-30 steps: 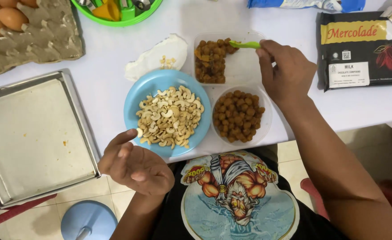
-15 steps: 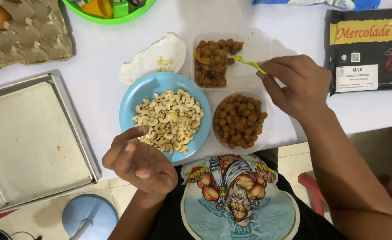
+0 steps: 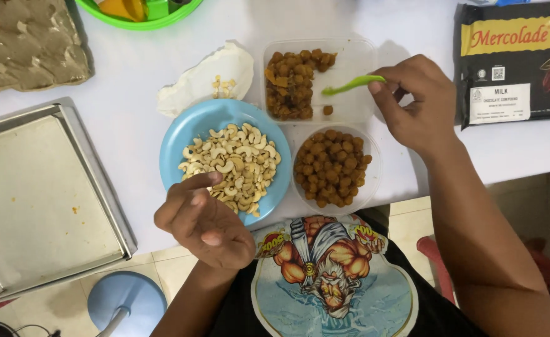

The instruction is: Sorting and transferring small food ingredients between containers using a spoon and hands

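My right hand (image 3: 421,103) grips a small green plastic fork (image 3: 353,83) whose tip hangs over a clear rectangular container (image 3: 350,62) of brown sticky pieces. My left hand (image 3: 203,221) hovers at the near rim of a blue plate (image 3: 181,137) heaped with cashew nuts, fingers loosely curled, index finger reaching over the nuts and holding nothing that I can see. A clear round tub (image 3: 370,181) of brown round balls sits between the two hands.
A metal baking tray (image 3: 38,200) lies at the left. A crumpled white paper (image 3: 203,78) with nut bits is behind the plate. A black chocolate packet (image 3: 515,62) sits at the right, a green bowl (image 3: 141,22) and an egg carton (image 3: 32,43) at the back. A blue stool (image 3: 128,299) stands below.
My right hand has drawn the green fork back to the right across the rectangular container. My left hand has edged up over the plate's rim.
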